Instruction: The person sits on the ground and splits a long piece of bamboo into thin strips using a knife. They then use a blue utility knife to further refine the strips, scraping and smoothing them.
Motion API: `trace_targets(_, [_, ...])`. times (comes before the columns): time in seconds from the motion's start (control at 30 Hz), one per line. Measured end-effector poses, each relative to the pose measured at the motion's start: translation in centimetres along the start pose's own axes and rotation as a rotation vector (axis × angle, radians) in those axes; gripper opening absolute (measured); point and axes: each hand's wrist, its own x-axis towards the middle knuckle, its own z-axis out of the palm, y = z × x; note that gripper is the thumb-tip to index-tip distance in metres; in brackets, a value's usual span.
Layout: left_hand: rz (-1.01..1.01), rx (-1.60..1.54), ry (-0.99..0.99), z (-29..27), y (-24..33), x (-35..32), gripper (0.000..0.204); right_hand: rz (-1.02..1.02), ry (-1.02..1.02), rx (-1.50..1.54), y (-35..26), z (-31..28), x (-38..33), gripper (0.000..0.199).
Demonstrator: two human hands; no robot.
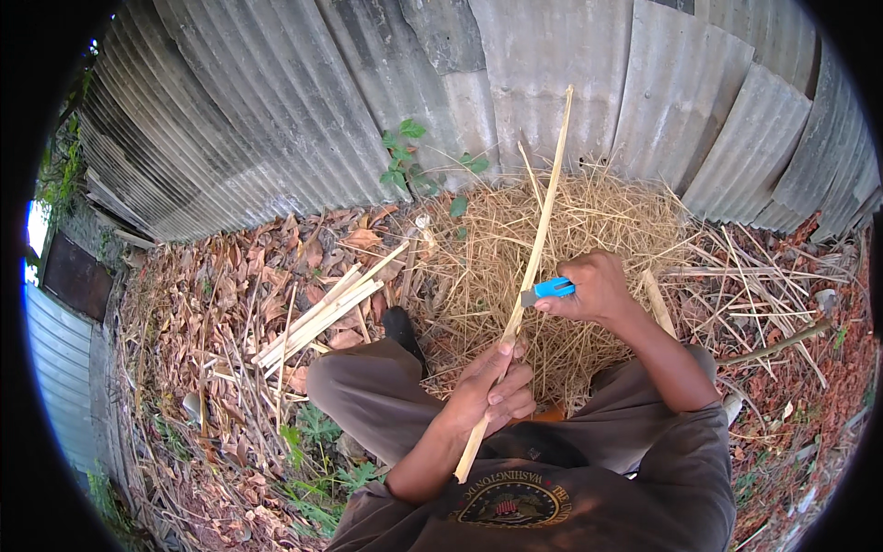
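A long pale strip, apparently split bamboo or wood (541, 230), runs from near my chest up toward the fence. My left hand (497, 386) is wrapped round its lower part. In my right hand (596, 287) is a blue-handled utility knife (552, 289), its short grey blade against or right beside the strip, above my left hand. A thin sliver (531, 173) stands away from the strip's upper left side. Beneath both hands spreads a heap of pale shavings (589, 216) between my bent legs. Whether the blade bites into the strip cannot be made out.
To the left, a bundle of pale split strips (317, 317) lies on dry brown leaves (267, 267). A corrugated metal fence (276, 101) stands close ahead. Thin sticks (754, 285) are scattered on the right, and a green plant (402, 156) grows at the fence's foot.
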Motion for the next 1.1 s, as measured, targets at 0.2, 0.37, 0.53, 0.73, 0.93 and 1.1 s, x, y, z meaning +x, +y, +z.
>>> trace_targets(0.2, [-0.115, 0.092, -0.072, -0.2, -2.3, -3.4, 0.023, 0.61, -0.022, -0.027, 7.0, -1.5, 1.0, 0.073])
trace_targets(0.37, [-0.004, -0.044, -0.024, -1.5, -0.2, -1.9, 0.021, 0.163, -0.167, 0.094, -2.5, 1.1, -0.5, 0.07])
trace_targets(0.53, [-0.011, -0.135, -0.026, -1.7, -0.4, -2.1, 0.022, 0.048, -0.066, 0.122, -1.9, 1.1, -0.1, 0.069])
trace_targets(0.73, [-0.061, -0.075, -0.014, -1.1, -0.8, -2.6, 0.022, 0.263, -0.035, -0.039, 2.6, 1.6, 0.7, 0.075])
trace_targets(0.93, [-0.062, -0.046, 0.019, -2.2, -1.2, -3.6, 0.021, 0.27, -0.128, -0.083, 1.4, 1.8, 0.2, 0.078])
trace_targets(1.1, [-0.14, 0.022, -0.006, -2.6, -1.3, -5.7, 0.023, 0.423, -0.053, -0.126, 6.5, 0.7, 0.4, 0.078])
